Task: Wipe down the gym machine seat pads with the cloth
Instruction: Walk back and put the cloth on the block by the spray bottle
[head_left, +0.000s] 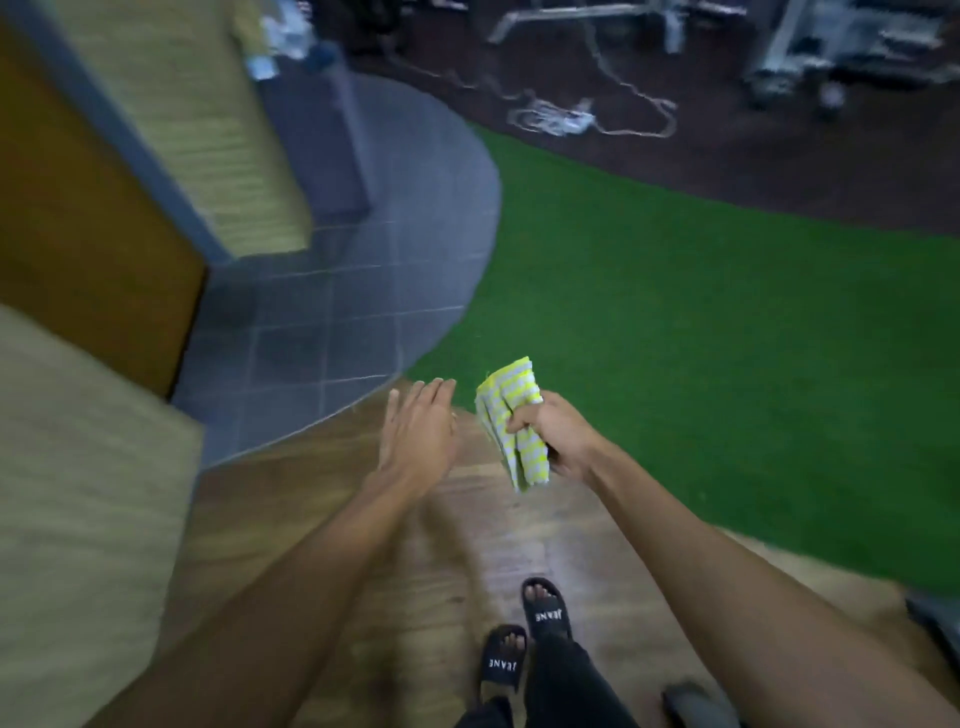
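Note:
My right hand (558, 436) is closed around a crumpled yellow-and-white checked cloth (511, 421), held out in front of me above the floor. My left hand (418, 428) hangs beside it, a short gap to the left, palm down with fingers spread and nothing in it. Grey metal gym machines (852, 47) stand blurred at the far top right, well away from both hands. I can make out no seat pad in this blurred frame.
I stand on a wooden floor (311, 519) in black slides. Green turf (701, 332) lies ahead right, grey tiles (332, 312) ahead left. A wooden counter (78, 218) fills the left. Loose white cables (561, 117) lie on the dark floor beyond the turf.

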